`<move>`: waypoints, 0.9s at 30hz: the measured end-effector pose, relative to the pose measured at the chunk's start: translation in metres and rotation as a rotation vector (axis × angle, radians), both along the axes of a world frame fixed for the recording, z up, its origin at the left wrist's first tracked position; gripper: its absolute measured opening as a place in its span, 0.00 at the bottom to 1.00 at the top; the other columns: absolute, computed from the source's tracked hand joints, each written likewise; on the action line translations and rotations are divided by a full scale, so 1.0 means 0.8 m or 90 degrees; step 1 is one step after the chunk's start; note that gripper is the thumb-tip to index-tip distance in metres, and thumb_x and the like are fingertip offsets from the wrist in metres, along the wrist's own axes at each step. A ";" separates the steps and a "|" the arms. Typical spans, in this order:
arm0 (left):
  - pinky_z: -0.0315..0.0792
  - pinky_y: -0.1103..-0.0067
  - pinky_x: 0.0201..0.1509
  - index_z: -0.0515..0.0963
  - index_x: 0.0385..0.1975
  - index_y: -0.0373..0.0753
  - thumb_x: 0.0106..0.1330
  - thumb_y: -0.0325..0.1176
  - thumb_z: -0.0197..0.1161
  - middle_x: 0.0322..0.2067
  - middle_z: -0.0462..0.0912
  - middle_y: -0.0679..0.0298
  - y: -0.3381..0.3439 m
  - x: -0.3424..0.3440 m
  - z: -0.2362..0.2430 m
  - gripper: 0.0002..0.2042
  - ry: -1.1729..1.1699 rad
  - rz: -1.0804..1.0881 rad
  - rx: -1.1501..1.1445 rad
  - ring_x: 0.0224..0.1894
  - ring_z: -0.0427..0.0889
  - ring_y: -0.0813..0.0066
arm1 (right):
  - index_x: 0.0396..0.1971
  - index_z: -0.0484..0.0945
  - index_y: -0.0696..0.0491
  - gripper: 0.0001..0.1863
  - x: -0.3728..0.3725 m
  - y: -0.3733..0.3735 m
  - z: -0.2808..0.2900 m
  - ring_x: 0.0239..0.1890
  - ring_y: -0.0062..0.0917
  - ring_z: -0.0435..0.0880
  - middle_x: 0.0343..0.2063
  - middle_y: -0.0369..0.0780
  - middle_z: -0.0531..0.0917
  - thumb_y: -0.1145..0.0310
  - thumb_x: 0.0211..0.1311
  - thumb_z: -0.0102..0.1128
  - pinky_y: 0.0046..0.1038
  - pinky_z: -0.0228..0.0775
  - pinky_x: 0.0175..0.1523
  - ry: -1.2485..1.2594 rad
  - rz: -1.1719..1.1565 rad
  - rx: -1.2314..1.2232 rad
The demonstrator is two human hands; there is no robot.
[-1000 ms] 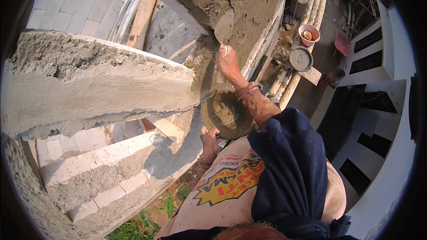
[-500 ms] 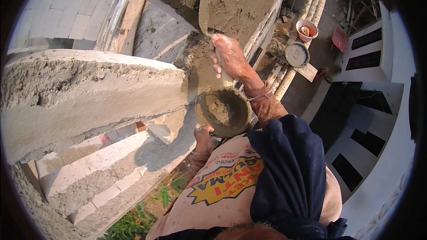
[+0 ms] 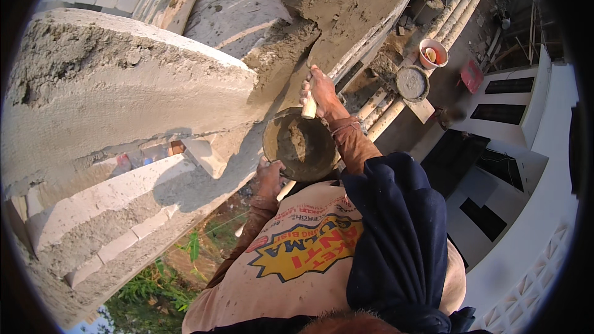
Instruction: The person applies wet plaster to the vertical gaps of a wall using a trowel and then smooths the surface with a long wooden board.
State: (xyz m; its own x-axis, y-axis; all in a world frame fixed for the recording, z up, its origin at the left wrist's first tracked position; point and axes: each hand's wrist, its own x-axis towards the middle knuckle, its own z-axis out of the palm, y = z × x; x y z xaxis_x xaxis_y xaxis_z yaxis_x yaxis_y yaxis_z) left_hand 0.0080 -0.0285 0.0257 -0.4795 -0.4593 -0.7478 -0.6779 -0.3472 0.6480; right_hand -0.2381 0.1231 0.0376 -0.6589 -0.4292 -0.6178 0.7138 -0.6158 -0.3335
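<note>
My right hand point(image 3: 318, 91) is closed round the pale handle of a trowel point(image 3: 309, 107), its blade against the wet grey mortar point(image 3: 346, 6) on the masonry above. Just below, my left hand point(image 3: 270, 174) grips the rim of a dark round bowl point(image 3: 278, 143) with a patch of mortar in its middle. A rough plastered beam point(image 3: 142, 99) runs to the left of both hands.
Bamboo poles point(image 3: 388, 120) run along the right, beside a basin of grey mix point(image 3: 411, 84) and a pale bucket point(image 3: 433, 48). Far below are a red wheelbarrow point(image 3: 471, 78), a blurred person point(image 3: 450, 117) and a white building point(image 3: 544, 105). Plants point(image 3: 161, 287) show at lower left.
The trowel blade has gone from higher on the mortar to lower and more to the right. The bowl and my left hand have shifted up and left in the picture as the view moved.
</note>
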 end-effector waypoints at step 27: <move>0.77 0.74 0.54 0.64 0.62 0.23 0.57 0.17 0.63 0.50 0.83 0.49 0.011 -0.024 -0.044 0.30 0.053 -0.303 -0.366 0.49 0.84 0.64 | 0.44 0.74 0.58 0.15 0.198 0.199 0.012 0.39 0.58 0.81 0.31 0.56 0.83 0.61 0.67 0.55 0.52 0.73 0.43 0.505 0.567 0.880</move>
State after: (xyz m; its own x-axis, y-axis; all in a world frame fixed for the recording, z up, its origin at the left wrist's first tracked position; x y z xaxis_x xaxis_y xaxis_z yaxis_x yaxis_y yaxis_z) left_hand -0.0109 -0.0194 -0.0096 -0.7686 -0.4951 -0.4051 -0.6107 0.3793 0.6951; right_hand -0.0800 0.2826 0.0476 -0.8266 -0.2873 -0.4839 0.0744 0.7966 -0.5999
